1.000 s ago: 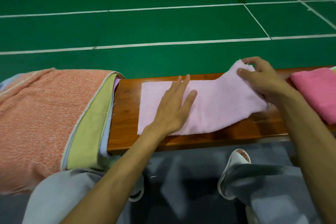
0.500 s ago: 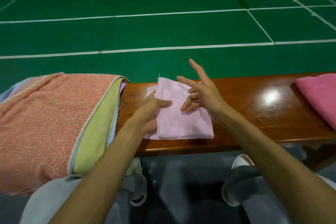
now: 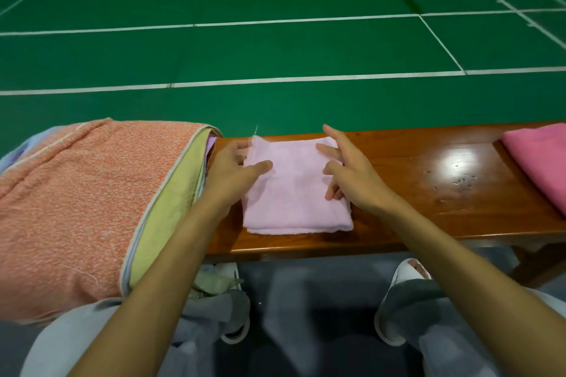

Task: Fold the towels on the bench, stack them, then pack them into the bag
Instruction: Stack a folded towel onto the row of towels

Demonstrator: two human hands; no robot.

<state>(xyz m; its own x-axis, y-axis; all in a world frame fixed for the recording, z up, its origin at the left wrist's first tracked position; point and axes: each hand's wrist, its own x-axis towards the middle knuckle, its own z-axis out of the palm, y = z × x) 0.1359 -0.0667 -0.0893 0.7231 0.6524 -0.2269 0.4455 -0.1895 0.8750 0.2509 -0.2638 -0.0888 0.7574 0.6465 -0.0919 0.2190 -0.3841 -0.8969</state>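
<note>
Pale pink towel (image 3: 295, 187), brown bench (image 3: 413, 193), green floor (image 3: 275, 49) w/ white lines.

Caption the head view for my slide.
Left hand pinches the edge of a folded pale pink towel on the bench; right hand touches it.

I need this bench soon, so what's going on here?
A person is folding towels on the bench. The pale pink towel lies folded into a small square. The left hand pinches its left edge, and the right hand rests loose fingers on its right side. A heap topped by an orange towel drapes over the bench's left end, and a darker pink towel lies at the right.
</note>
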